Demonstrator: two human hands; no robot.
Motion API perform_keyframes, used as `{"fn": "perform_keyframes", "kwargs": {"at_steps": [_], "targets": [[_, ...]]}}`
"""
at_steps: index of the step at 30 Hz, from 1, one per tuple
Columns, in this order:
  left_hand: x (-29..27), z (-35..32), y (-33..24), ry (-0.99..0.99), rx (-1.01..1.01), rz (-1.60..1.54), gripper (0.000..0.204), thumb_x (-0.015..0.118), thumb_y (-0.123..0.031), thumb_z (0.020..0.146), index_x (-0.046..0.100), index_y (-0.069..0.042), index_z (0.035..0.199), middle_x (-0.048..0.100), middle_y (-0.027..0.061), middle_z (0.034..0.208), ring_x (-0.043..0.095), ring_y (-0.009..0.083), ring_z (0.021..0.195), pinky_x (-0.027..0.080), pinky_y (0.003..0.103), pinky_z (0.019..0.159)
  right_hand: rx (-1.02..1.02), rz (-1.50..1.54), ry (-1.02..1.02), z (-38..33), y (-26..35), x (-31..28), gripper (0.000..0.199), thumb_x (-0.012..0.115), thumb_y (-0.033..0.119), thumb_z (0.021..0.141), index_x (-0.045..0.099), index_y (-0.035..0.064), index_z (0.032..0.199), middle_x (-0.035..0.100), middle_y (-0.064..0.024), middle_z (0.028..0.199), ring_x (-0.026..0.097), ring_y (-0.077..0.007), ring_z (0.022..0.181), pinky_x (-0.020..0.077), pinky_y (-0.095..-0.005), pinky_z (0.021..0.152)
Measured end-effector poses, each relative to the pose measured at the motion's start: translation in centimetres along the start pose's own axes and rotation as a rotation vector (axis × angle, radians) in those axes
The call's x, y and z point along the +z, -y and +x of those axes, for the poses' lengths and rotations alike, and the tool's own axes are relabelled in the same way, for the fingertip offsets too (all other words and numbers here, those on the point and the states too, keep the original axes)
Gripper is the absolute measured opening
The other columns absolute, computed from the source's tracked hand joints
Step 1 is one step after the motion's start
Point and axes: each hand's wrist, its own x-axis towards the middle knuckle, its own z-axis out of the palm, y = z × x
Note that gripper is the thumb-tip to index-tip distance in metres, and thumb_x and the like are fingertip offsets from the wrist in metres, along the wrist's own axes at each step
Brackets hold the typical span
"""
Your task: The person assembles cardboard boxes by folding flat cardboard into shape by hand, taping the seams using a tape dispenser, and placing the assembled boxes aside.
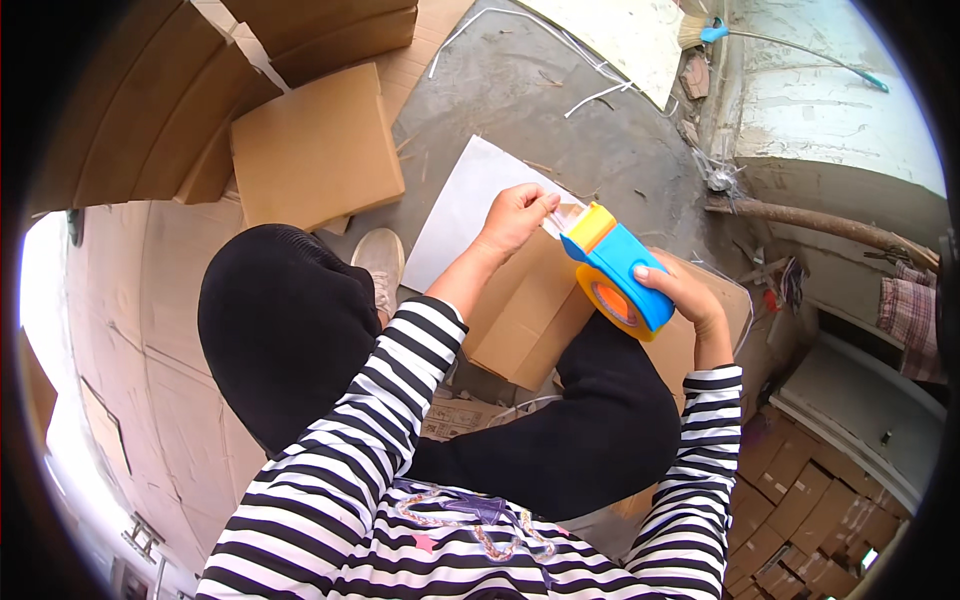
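Observation:
My right hand grips a blue tape dispenser with a yellow front guard and an orange roll of tape. It is held over a folded brown cardboard box that rests across my lap. My left hand pinches the clear tape end just left of the dispenser's yellow tip, above the box's far edge. My black-trousered knees sit on either side of the box.
A white sheet lies on the grey concrete floor beyond the box. Flat brown cardboard pieces are stacked at the upper left, and more folded boxes lie at the lower right. A whitewashed ledge and a rusty pipe stand on the right.

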Motion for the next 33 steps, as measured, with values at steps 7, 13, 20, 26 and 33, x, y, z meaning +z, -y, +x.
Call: {"fn": "perform_keyframes", "kwargs": {"at_steps": [7,13,20,26,33], "targets": [[-3.8,-0.2,2.9,-0.111,-0.185,-0.047,0.02,0.059,-0.023,0.088,0.062,-0.006,0.078,0.048,-0.0067,0.062,0.038,0.0017,0.054,0.031,0.018,0.05,0.085,-0.067,0.001,-1.1,-1.5,-1.0,0.065,0.06,0.049,0.079,0.052,-0.0011,0.119,0.059,-0.0096,0.104,0.055,-0.0153,0.092,0.0439,-0.0267,0.082],[-1.7,-0.4,6.8,-0.19,-0.144,0.037,0.021,0.059,-0.025,0.089,0.065,-0.005,0.083,0.05,-0.0069,0.064,0.037,0.0011,0.057,0.032,0.018,0.051,0.11,-0.128,-0.001,-0.7,-1.4,-1.1,0.064,0.058,0.049,0.08,0.052,-0.0021,0.118,0.059,-0.0097,0.104,0.055,-0.0151,0.092,0.0434,-0.0273,0.082],[0.6,-1.1,7.1,-0.249,-0.123,0.318,0.022,0.06,-0.025,0.087,0.062,-0.003,0.085,0.06,0.0034,0.07,0.054,0.012,0.067,0.045,0.027,0.065,0.183,-0.206,0.036,0.0,-1.0,-1.7,0.065,0.057,0.049,0.08,0.051,-0.0034,0.119,0.059,-0.01,0.104,0.055,-0.0155,0.092,0.0435,-0.0272,0.082],[-0.8,-1.3,6.7,-0.266,-0.389,0.686,0.029,0.056,-0.028,0.087,0.056,-0.001,0.098,0.06,0.0157,0.106,0.058,0.0313,0.096,0.046,0.039,0.08,0.132,-0.261,-0.021,0.3,-0.7,-1.1,0.064,0.058,0.049,0.08,0.054,-0.0033,0.117,0.06,-0.0106,0.103,0.056,-0.0162,0.091,0.044,-0.0276,0.081],[2.5,-2.4,3.4,0.072,-0.073,0.426,0.062,0.038,-0.046,0.092,0.035,0.0,0.133,0.04,0.0209,0.135,0.037,0.0312,0.126,0.033,0.04,0.102,0.134,-0.257,-0.028,0.8,-1.5,-1.5,0.063,0.057,0.049,0.079,0.055,-0.0028,0.114,0.061,-0.0114,0.102,0.057,-0.017,0.089,0.0455,-0.0278,0.077]]}}
